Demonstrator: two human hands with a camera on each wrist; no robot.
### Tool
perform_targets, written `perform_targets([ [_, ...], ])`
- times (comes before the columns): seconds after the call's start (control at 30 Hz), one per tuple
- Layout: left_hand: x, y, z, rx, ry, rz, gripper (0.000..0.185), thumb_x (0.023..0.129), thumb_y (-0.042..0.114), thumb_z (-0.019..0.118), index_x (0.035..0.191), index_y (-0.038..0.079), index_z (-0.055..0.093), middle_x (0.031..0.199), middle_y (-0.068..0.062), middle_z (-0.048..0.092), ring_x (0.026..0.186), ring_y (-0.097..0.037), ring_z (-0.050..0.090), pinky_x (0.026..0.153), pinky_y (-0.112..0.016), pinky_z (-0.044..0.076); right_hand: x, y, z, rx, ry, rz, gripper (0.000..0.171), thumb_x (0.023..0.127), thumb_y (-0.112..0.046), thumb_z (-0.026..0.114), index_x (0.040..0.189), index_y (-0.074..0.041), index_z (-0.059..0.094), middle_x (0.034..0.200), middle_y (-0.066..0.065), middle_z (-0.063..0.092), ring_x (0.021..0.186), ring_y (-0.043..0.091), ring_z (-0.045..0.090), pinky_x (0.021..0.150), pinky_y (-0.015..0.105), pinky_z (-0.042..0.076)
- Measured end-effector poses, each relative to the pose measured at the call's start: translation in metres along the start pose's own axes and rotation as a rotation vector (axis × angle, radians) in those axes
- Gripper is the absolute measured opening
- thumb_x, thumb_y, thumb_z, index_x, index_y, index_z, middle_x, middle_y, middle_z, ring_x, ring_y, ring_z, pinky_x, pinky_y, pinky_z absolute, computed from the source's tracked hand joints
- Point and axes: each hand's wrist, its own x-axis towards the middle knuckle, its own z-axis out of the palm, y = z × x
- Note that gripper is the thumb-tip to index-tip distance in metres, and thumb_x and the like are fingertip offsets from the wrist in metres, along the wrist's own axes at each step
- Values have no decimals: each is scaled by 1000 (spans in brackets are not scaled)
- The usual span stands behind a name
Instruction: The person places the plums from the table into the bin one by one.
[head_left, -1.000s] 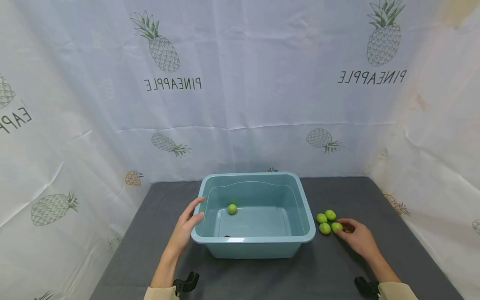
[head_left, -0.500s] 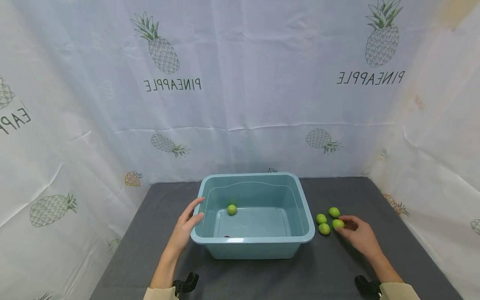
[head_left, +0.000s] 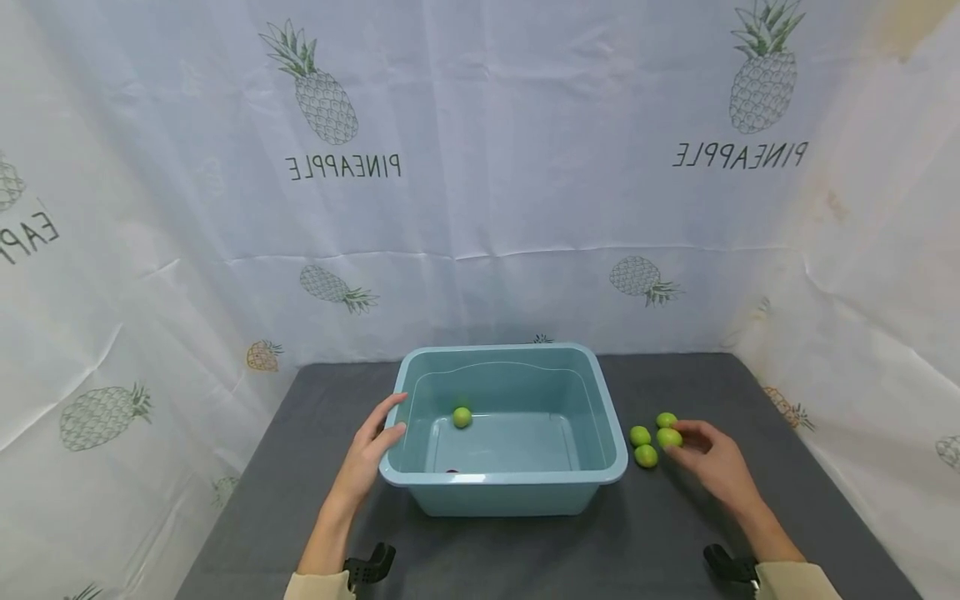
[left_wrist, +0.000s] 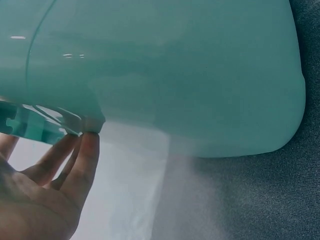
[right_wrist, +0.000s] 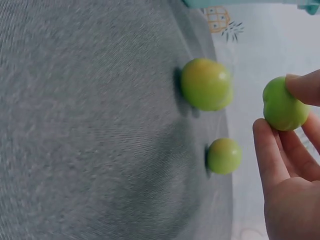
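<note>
My left hand [head_left: 367, 450] holds the left rim of a light blue plastic basin [head_left: 510, 498]. In the left wrist view, that hand's fingertips [left_wrist: 90, 142] meet the rim's underside. My right hand [head_left: 716, 467] pinches a small, round green fruit [head_left: 669, 438] between thumb and fingers. The right wrist view shows this fruit [right_wrist: 284, 105] raised off the cloth. Close by lie three similar fruits: the back one [head_left: 665, 420], the left one [head_left: 640, 436] and the front one [head_left: 646, 456]. Inside the basin, one green fruit [head_left: 462, 417] sits near the back left.
A dark grey cloth [head_left: 510, 558] covers the table. White curtains [head_left: 510, 167] printed with pineapples hang behind it and at both sides. A dark red bit of something [head_left: 452, 472] peeks above the basin's front rim, mostly hidden.
My right hand has picked one green fruit out of the cluster and raised it slightly. The back fruit rolled a little to the right. My left hand has stayed on the basin's rim.
</note>
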Motion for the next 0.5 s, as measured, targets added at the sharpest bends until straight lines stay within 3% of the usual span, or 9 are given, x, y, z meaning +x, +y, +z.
perform_targets([
  [0.13,1,1,1,2,-10,2,47,107,23,50,153,17,43,166,-14,21,153,-38,17,113,-67,21,0,-10,-5,41,-9,-24,53,94,-24,76,134,4,57,134,27,57,98,-20,48,79,16,50],
  [0.5,-2,3,-2,18,-4,-6,47,107,24,51,153,18,43,167,-14,21,153,-38,16,112,-66,21,1,-33,-10,61,-28,-88,47,93,-20,77,130,3,59,126,22,61,98,-13,56,81,15,51],
])
